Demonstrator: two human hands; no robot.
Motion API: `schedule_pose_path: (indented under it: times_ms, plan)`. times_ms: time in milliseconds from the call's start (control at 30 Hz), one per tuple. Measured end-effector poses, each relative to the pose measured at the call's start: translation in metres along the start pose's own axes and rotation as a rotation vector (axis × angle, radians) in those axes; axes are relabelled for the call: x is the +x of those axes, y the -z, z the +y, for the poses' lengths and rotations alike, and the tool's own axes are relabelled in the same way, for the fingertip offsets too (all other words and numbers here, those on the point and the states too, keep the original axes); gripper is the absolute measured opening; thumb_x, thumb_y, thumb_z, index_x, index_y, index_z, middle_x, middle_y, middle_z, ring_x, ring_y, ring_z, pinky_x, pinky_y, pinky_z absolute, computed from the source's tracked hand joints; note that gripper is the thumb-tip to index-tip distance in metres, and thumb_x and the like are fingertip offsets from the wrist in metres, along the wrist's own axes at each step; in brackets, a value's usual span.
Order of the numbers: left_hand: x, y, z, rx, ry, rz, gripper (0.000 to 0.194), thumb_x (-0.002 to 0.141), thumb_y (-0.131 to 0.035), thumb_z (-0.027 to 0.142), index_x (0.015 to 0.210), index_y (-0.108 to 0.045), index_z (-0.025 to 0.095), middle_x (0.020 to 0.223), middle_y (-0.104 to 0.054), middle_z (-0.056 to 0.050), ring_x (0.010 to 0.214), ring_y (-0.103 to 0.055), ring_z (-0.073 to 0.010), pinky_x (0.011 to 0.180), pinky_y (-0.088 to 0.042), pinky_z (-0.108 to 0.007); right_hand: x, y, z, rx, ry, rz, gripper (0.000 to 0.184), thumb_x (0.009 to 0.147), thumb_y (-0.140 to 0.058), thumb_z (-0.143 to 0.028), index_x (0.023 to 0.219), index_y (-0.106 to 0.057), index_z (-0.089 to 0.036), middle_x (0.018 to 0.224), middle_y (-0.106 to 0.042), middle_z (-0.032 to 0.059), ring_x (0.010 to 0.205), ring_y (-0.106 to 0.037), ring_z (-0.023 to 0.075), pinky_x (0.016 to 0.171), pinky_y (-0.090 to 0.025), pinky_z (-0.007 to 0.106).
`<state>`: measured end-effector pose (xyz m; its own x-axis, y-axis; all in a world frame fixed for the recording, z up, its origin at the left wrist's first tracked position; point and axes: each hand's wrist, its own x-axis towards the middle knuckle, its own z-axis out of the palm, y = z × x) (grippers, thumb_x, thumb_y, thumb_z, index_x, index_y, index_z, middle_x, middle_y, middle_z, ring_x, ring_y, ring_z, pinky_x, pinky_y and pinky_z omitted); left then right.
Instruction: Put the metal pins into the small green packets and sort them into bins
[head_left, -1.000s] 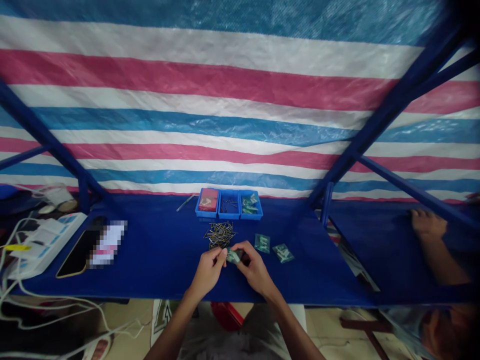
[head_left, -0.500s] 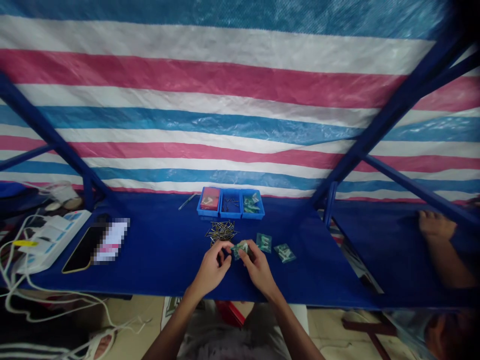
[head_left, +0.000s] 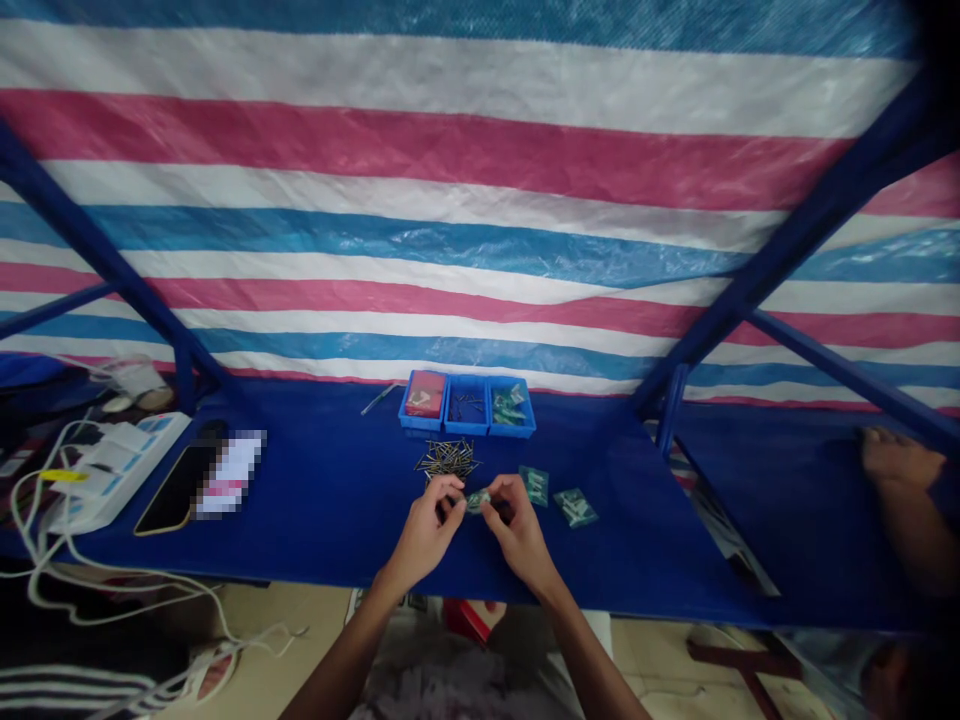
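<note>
Between my hands, low over the blue table, is a small clear plastic bag point(head_left: 477, 501) with greenish contents. My right hand point(head_left: 516, 525) pinches its right side between thumb and fingers. The thumb and fingertips of my left hand point(head_left: 427, 528) are closed at its left edge. Just beyond my left hand lies a loose pile of screws point(head_left: 448, 458). To the right of my right hand lie two similar bags, a nearer bag point(head_left: 575, 507) and a farther bag point(head_left: 535, 485), both with pale pieces inside.
Three joined blue bins stand behind the pile: a left bin point(head_left: 425, 424) with a red packet, a middle bin point(head_left: 466, 428) with a few screws, a right bin point(head_left: 512, 430) with bags. A phone point(head_left: 176, 490), power strip point(head_left: 124, 470) and cables lie left. Another person's hand point(head_left: 900, 460) rests far right.
My fingers have closed in around the small bag, so less of it shows. The whole view has shifted slightly; the bins, pile and other bags keep their places on the table.
</note>
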<state>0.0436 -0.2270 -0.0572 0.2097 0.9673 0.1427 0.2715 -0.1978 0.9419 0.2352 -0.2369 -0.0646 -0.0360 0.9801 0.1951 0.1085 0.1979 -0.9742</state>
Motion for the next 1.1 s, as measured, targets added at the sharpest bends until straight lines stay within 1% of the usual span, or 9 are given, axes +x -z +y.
schedule_pose_path:
  times_ms: [67, 200, 367, 500, 600, 767, 833, 1000, 1100]
  plan:
    - [-0.0002, 0.0006, 0.0015, 0.006, -0.007, -0.012, 0.026, 0.103, -0.06, 0.039, 0.123, -0.061, 0.022, 0.101, -0.07, -0.004, 0.074, -0.06, -0.0144, 0.063, -0.042, -0.023, 0.0003, -0.0001, 0.0008, 0.0, -0.002, 0.007, 0.025, 0.101, -0.067, -0.046, 0.104, -0.053, -0.026, 0.095, -0.058, 0.0006, 0.086, -0.058, 0.0191, 0.078, -0.049, 0.03]
    - [-0.0011, 0.002, 0.0048, -0.013, -0.012, -0.047, 0.025, 0.1, -0.062, 0.03, 0.123, -0.063, 0.022, 0.101, -0.07, -0.004, 0.074, -0.059, -0.014, 0.063, -0.042, -0.023, 0.0008, -0.001, 0.0033, 0.067, -0.064, -0.012, 0.024, 0.103, -0.063, -0.048, 0.098, -0.052, -0.026, 0.083, -0.052, -0.0023, 0.069, -0.052, 0.0166, 0.062, -0.047, 0.027]
    - [-0.0006, 0.0009, 0.0026, 0.006, -0.011, -0.053, 0.03, 0.093, -0.061, 0.019, 0.122, -0.066, 0.022, 0.096, -0.068, -0.003, 0.072, -0.058, -0.0136, 0.063, -0.042, -0.023, 0.0013, 0.0006, 0.005, 0.073, -0.06, -0.022, 0.018, 0.105, -0.054, -0.043, 0.105, -0.059, -0.026, 0.087, -0.057, 0.0001, 0.067, -0.052, 0.0166, 0.062, -0.046, 0.028]
    - [0.001, -0.0008, -0.0004, -0.028, 0.001, -0.015, 0.019, 0.098, -0.062, 0.029, 0.114, -0.069, 0.021, 0.095, -0.068, -0.003, 0.073, -0.056, -0.0141, 0.067, -0.044, -0.023, 0.0019, 0.0026, 0.003, 0.081, -0.067, -0.076, 0.014, 0.102, -0.057, -0.037, 0.106, -0.063, -0.025, 0.092, -0.063, 0.0024, 0.071, -0.056, 0.0185, 0.064, -0.047, 0.029]
    - [0.0012, -0.0006, 0.0001, -0.044, -0.009, -0.007, 0.019, 0.102, -0.06, 0.036, 0.105, -0.07, 0.02, 0.088, -0.066, -0.002, 0.073, -0.054, -0.0146, 0.07, -0.044, -0.024, 0.0021, 0.003, 0.0021, 0.079, -0.079, -0.103, 0.013, 0.099, -0.06, -0.036, 0.104, -0.065, -0.025, 0.088, -0.063, 0.002, 0.072, -0.056, 0.0192, 0.063, -0.048, 0.029]
    - [0.0005, 0.0017, 0.0055, -0.017, -0.045, -0.031, 0.021, 0.095, -0.07, 0.036, 0.111, -0.071, 0.022, 0.097, -0.067, -0.003, 0.071, -0.053, -0.0136, 0.068, -0.044, -0.024, 0.0026, 0.0027, 0.0023, 0.105, -0.089, -0.091, 0.022, 0.103, -0.058, -0.045, 0.106, -0.067, -0.026, 0.088, -0.062, 0.0015, 0.072, -0.055, 0.0183, 0.063, -0.048, 0.029]
    - [0.0008, 0.0022, 0.007, 0.002, -0.063, -0.04, 0.022, 0.095, -0.072, 0.039, 0.108, -0.072, 0.022, 0.098, -0.066, -0.003, 0.071, -0.053, -0.0137, 0.068, -0.043, -0.024, 0.0025, 0.0023, 0.0023, 0.096, -0.098, -0.089, 0.027, 0.104, -0.057, -0.051, 0.107, -0.068, -0.026, 0.089, -0.063, 0.0019, 0.072, -0.056, 0.0185, 0.063, -0.048, 0.029]
    - [0.0018, 0.0015, 0.0053, 0.047, -0.025, -0.002, 0.033, 0.103, -0.06, 0.047, 0.086, -0.066, 0.019, 0.076, -0.06, 0.001, 0.068, -0.052, -0.0145, 0.066, -0.039, -0.024, 0.0008, 0.0002, 0.004, 0.059, -0.11, -0.064, 0.036, 0.108, -0.049, -0.055, 0.117, -0.066, -0.025, 0.075, -0.058, -0.0009, 0.066, -0.055, 0.0182, 0.063, -0.047, 0.03]
    - [0.0012, 0.0009, 0.0036, 0.062, -0.004, -0.006, 0.038, 0.105, -0.056, 0.048, 0.081, -0.062, 0.019, 0.072, -0.059, 0.001, 0.067, -0.052, -0.0148, 0.066, -0.039, -0.025, -0.0007, -0.0013, 0.0052, 0.035, -0.087, -0.003, 0.033, 0.108, -0.048, -0.05, 0.129, -0.058, -0.027, 0.089, -0.058, 0.0008, 0.066, -0.054, 0.0172, 0.06, -0.049, 0.03]
